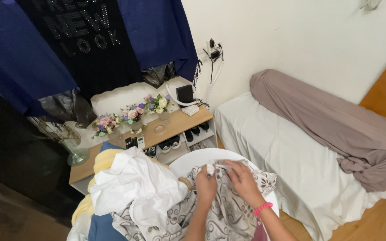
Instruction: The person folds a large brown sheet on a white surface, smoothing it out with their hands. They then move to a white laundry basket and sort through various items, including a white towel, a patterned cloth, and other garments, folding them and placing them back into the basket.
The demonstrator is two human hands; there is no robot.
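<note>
At the near edge of the round white table (193, 161), both hands pinch a patterned grey cloth (228, 214): left hand (205, 185) and right hand (243, 178) grip its far hem, cloth trailing toward the person. Beside it, white laundry (135, 183). Beyond, wooden shelf (179, 122) with flowers (132, 114).

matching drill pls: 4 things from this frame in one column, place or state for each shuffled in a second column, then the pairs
Things:
1. patterned cloth
2. flower bunches
3. taupe blanket
4. white garment

Places or states:
A. heaped beside the patterned cloth
B. lying along the bed by the wall
C. held by the left hand and right hand
D. standing in a row on the wooden shelf

Pairs: 1-C, 2-D, 3-B, 4-A
</note>
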